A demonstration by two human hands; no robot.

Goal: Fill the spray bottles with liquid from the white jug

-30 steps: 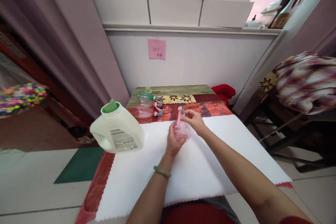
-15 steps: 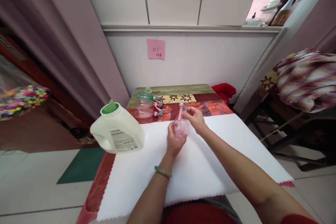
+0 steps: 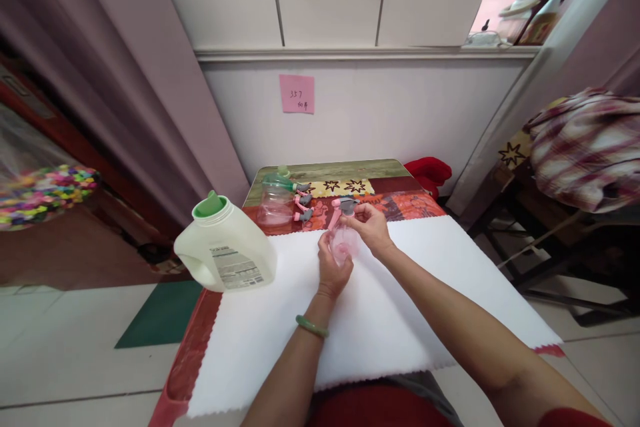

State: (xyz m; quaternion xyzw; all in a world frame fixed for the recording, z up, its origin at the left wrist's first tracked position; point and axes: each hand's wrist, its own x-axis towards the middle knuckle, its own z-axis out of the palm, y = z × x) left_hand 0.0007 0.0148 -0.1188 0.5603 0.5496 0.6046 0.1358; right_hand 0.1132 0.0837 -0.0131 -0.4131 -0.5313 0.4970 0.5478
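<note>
A clear pink spray bottle [image 3: 344,245] is tilted above the white mat, its base turned partly toward me. My left hand [image 3: 334,265] is wrapped round its body. My right hand [image 3: 369,223] is closed at its neck, with the fingers on the pink and grey spray head [image 3: 345,205]. Whether the head is screwed tight or loose I cannot tell. Beyond my hands, more spray bottles [image 3: 276,203] in pink and green lie on their sides, their grey nozzles pointing right. To the left stands a large cream jug [image 3: 227,247] with a green spout in its mouth.
A white scalloped mat [image 3: 400,320] covers the near part of the table, over a red patterned cloth [image 3: 410,207]. A wall with a pink note [image 3: 297,94] rises behind. Plaid cloth [image 3: 587,150] lies at the right, and colourful small pieces [image 3: 47,193] hang at the left.
The spray head has turned in my right hand, from facing me to pointing left. My left hand keeps its hold on the bottle, which is tilted slightly more.
</note>
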